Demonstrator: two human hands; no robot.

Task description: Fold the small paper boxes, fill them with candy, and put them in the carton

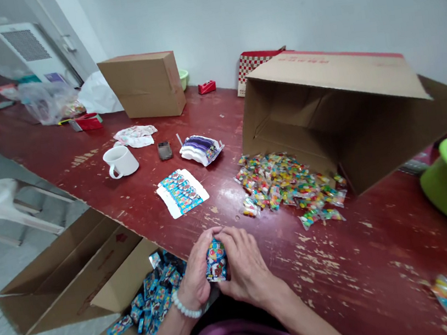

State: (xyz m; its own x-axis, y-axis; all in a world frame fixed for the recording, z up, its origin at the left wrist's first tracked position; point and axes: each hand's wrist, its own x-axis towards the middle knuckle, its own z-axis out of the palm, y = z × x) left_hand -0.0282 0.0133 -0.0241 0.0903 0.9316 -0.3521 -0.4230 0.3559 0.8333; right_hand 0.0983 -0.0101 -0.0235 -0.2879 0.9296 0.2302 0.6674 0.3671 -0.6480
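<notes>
Gripping a blue box (pixel 216 261), the fingers (pixel 236 236) sit near flat packaging (pixel 182 192) and candy packets (pixel 279 179)

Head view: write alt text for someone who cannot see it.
A person's left hand and right hand hold a small printed blue box together near the edge of a worn red table. Beyond lie colourful wrapped candies at the mouth of a cardboard carton. At lower left, an open box holds many blue packets.

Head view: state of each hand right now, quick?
Left hand: closed on the small blue box, holding its left side.
Right hand: closed on the same box, holding its right side.
</notes>
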